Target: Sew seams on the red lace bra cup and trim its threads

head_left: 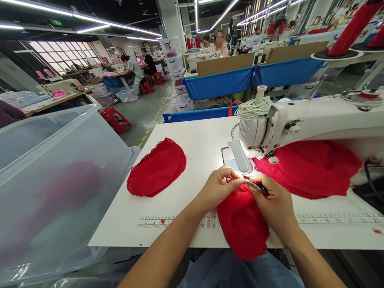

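Observation:
In front of the sewing machine (303, 124), a piece of red fabric (244, 224) hangs from my fingers over the table's front edge. My left hand (222, 186) is closed in a pinch at the upper edge of this fabric. Small thread snips (258, 186) sit in my closed right hand (276, 204), their blades pointing left at the pinched edge. What lies exactly between the blades is too small to tell. Another red fabric piece (159, 170) rests flat on the left of the table. More red fabric (315, 170) lies under the machine's arm.
A large translucent plastic bin (69, 160) stands against the table's left side. Along the front of the white tabletop (120, 224) runs a printed ruler. Red thread cones (354, 30) rise at the upper right. Other people sit at machines beyond a blue cloth barrier (219, 84).

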A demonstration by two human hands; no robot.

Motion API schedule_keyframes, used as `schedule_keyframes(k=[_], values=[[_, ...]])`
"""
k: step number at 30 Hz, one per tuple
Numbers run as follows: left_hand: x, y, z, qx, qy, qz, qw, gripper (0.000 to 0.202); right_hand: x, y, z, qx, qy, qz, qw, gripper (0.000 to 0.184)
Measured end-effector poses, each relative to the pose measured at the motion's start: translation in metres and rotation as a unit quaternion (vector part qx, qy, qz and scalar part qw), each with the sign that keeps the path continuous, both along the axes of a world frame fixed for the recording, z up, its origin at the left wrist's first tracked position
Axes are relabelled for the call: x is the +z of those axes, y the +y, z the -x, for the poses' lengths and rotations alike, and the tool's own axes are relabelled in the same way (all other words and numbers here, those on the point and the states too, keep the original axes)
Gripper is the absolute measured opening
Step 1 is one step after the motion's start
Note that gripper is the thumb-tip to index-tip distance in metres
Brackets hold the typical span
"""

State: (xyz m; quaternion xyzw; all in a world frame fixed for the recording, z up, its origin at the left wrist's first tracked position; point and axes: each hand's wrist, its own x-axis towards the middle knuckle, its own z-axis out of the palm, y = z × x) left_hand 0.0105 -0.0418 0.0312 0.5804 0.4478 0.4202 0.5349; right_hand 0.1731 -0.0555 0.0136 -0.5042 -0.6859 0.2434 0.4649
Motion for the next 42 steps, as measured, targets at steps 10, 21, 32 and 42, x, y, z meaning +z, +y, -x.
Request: schedule_keyframes(k=[10,21,32,42], values=[[-0.019,0.005,-0.010,0.050,0.170,-0.062,0.982,0.018,-0.003,-0.007,-0.004,-0.041,0.128,0.033,0.990,0.023],[-0.031,0.027,-0.008,0.057,0.306,-0.153,0.938,0.006,-0.006,-0.006,-0.013,-0.060,0.088,0.089,0.990,0.027],[-0.031,0.031,-0.008,0.093,0.300,-0.124,0.941,0.025,-0.008,0.000,-0.014,0.019,-0.066,0.149,0.986,0.041],[-0.032,0.029,-0.007,0.076,0.314,-0.171,0.931,0.027,-0.011,-0.007,-0.015,0.032,-0.110,0.117,0.986,0.037]])
